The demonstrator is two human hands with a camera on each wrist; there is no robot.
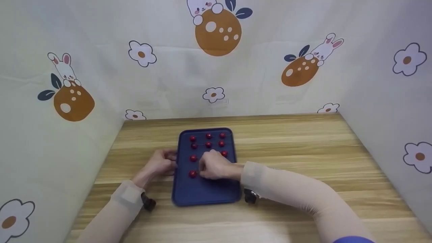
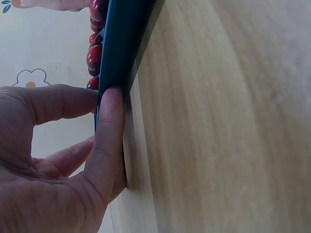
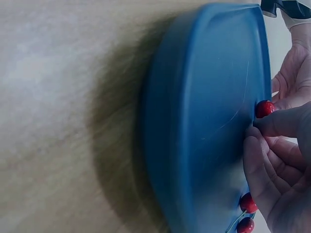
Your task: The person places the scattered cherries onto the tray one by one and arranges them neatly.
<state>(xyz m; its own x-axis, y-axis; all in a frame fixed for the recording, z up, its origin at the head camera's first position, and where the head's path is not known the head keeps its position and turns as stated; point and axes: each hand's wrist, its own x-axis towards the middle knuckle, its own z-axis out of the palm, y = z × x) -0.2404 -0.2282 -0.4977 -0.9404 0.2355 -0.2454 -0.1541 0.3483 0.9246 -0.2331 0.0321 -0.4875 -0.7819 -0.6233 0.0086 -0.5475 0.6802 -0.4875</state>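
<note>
On the wooden table stands a blue rectangular tray (image 1: 206, 195) with several red cherries in rows, among them one cherry (image 1: 192, 173) at the lower left. My left hand (image 1: 161, 166) grips the tray's left edge, its thumb at the rim and a finger along the outer wall in the left wrist view. My right hand (image 1: 215, 165) is over the middle of the tray with curled fingers. In the right wrist view its thumb and fingertips come together close to a cherry (image 3: 265, 108); whether anything is between them is hidden.
A pale curtain (image 1: 175, 81) with rabbit, orange and flower prints encloses the table (image 1: 287, 145) at the back and sides. Black wrist cameras, one of them on the right wrist (image 1: 250, 195), hang below the sleeves near the tray's front corners.
</note>
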